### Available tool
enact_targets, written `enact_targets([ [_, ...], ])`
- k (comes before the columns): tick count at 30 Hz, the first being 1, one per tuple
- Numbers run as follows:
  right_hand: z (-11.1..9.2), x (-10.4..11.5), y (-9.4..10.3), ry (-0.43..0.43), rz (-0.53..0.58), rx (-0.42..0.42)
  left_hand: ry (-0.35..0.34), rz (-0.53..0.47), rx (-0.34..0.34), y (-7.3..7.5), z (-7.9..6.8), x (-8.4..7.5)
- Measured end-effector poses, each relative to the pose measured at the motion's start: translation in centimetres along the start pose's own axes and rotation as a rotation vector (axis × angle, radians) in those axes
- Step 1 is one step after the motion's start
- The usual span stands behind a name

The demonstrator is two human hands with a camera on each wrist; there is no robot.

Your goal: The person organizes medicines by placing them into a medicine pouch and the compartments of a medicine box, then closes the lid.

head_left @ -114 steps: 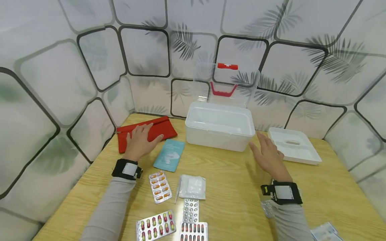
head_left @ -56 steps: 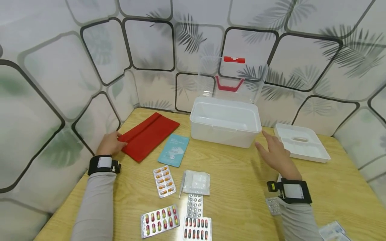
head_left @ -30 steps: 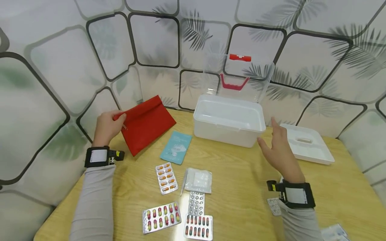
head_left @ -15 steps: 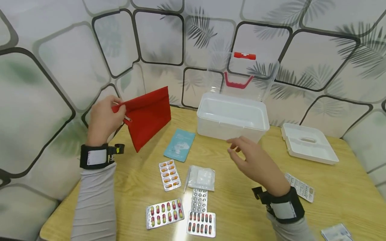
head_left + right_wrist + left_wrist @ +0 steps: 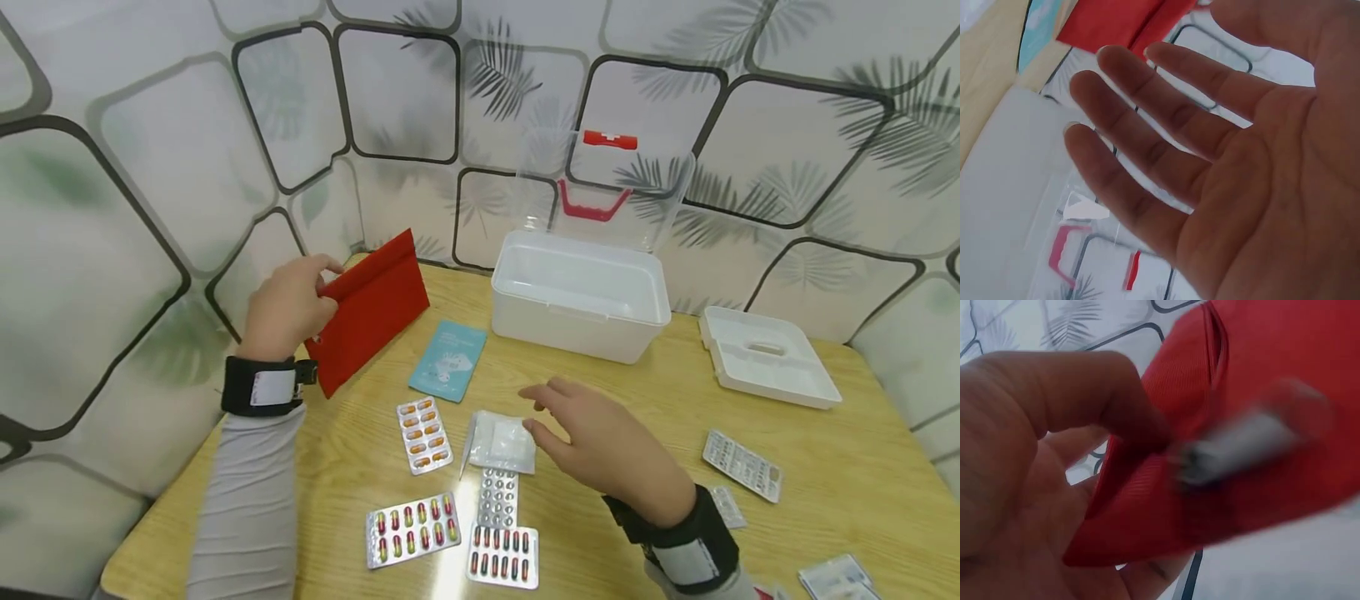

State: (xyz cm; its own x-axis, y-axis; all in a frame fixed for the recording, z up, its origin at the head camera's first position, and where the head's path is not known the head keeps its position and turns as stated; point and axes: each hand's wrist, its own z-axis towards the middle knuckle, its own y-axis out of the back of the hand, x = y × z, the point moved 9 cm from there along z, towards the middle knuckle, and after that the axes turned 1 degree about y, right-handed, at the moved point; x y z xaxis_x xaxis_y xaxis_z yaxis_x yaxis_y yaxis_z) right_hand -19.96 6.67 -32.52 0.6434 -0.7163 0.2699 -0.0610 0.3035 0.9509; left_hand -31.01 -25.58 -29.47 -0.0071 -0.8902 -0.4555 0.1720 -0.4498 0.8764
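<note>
My left hand (image 5: 288, 308) grips the left end of a flat red zipper pouch (image 5: 381, 310), which stands tilted at the table's back left. In the left wrist view, thumb and fingers pinch the pouch's corner (image 5: 1141, 519) beside a blurred metal zipper pull (image 5: 1247, 447). My right hand (image 5: 611, 446), fingers loosely spread with nothing between them, hovers at the right of a clear-wrapped white gauze packet (image 5: 501, 442). Tweezers (image 5: 468, 447) lie along that packet's left side. The right wrist view shows the bare palm (image 5: 1266, 169).
An open white first-aid box (image 5: 577, 321) with a clear raised lid stands at the back, a white tray (image 5: 780, 379) to its right. A teal packet (image 5: 448, 362) lies beside the pouch. Several pill blister packs (image 5: 412, 529) cover the front; another blister pack (image 5: 742, 465) lies at right.
The left hand took hold of the red pouch, lifted its left end, and has since lowered it slightly to the right. The right hand came left from near the tray toward the gauze packet.
</note>
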Motion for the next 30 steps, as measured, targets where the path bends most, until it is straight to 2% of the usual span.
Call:
enact_targets([
  [2, -0.3, 1.1, -0.9, 0.025, -0.021, 0.028, 0.012, 0.048, 0.016, -0.4, 0.1, -0.1],
  [6, -1.4, 3.2, -3.3, 0.080, -0.095, 0.139, 0.018, 0.123, -0.025, -0.6, 0.1, -0.4],
  [9, -2.7, 3.9, -5.0, 0.091, -0.167, 0.219, 0.005, 0.131, -0.078, -0.4, 0.0, -0.7],
  [12, -3.7, 4.3, -6.4, 0.085, -0.228, 0.254, -0.016, 0.097, -0.135, 0.0, 0.0, -1.1],
  [16, -4.2, 4.1, -7.7, 0.001, -0.242, 0.305, -0.052, 0.024, -0.199, 0.7, -0.2, -1.8],
  [20, -4.3, 3.5, -8.6, -0.111, -0.231, 0.331, -0.091, -0.031, -0.228, 1.3, -0.3, -2.5],
  [23, -4.3, 3.3, -9.3, -0.134, -0.246, 0.331, -0.122, -0.059, -0.224, 1.6, -0.4, -2.9],
  [26, -4.2, 3.3, -10.0, -0.125, -0.267, 0.345, -0.142, -0.073, -0.189, 1.7, -0.6, -3.2],
  [30, -4.0, 3.3, -10.4, -0.101, -0.290, 0.373, -0.109, -0.076, -0.079, 1.1, -0.7, -2.8],
])
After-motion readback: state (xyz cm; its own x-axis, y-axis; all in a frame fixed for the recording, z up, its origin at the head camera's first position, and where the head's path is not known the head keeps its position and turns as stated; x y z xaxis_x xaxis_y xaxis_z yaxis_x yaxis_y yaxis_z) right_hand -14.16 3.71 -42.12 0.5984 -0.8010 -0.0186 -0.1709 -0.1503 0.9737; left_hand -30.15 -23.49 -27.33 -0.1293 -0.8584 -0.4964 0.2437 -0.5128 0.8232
